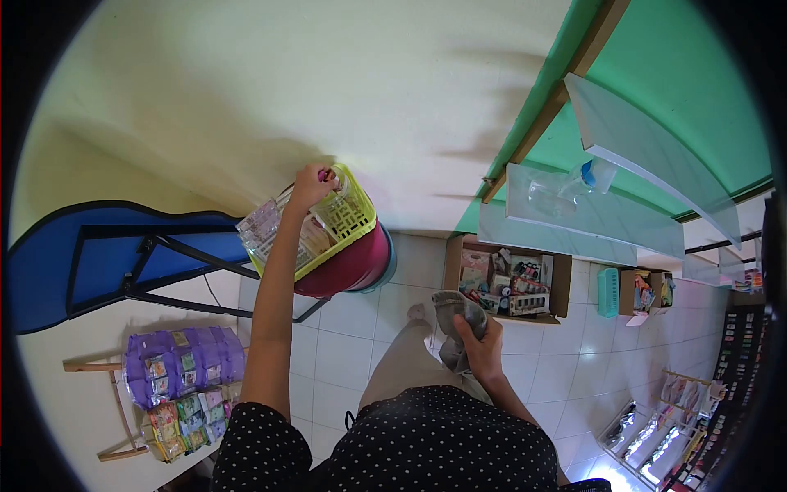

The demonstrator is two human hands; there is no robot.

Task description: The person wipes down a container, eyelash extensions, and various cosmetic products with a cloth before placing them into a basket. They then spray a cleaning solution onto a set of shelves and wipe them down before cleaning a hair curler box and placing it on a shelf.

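My left hand [308, 189] reaches over the far end of a yellow-green plastic basket [358, 190], its fingers closed around a small pink-purple item [326, 175] whose kind I cannot make out. Clear plastic packs [264, 223] lie in the basket near my forearm. The basket rests on a dark red tub [344, 266], with a teal rim showing beneath. In front of my body, my right hand [485, 348] grips a crumpled grey-green cloth [452, 316].
A blue folding table [49, 266] leans at the left. Below it hangs a purple pocket organizer [176, 361]. An open carton of packaged goods [560, 287] stands on the tiled floor, under white wall shelves [566, 209]. Farther right sits a turquoise basket [607, 293].
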